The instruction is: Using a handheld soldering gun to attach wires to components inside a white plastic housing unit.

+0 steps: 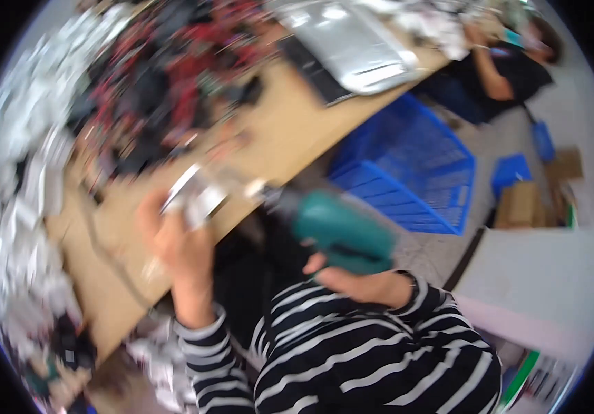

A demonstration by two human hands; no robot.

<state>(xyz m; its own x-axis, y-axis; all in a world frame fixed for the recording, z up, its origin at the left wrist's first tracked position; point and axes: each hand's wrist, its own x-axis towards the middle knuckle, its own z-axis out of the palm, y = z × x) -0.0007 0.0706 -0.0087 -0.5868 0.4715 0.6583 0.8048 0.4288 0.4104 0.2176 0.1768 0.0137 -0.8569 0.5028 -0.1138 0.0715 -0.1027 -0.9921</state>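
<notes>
Over the front edge of the wooden table, my left hand (179, 241) is closed around a small white and silvery box-like piece (199, 194), blurred by motion. My right hand (362, 284) grips a teal cordless drill (345, 231) with a dark front end, held in front of my body. The drill's nose points left toward the white piece, with a small gap visible between them. Whether a bit or a screw sits at the pale tip is too blurred to tell.
The wooden table (276, 141) bears a tangled heap of red and black parts (166, 83), white pieces (24, 228) along its left, and a silvery tray (352, 52) at the far end. Beyond its edge stands a blue crate (407, 165). A person (493, 76) sits at the upper right.
</notes>
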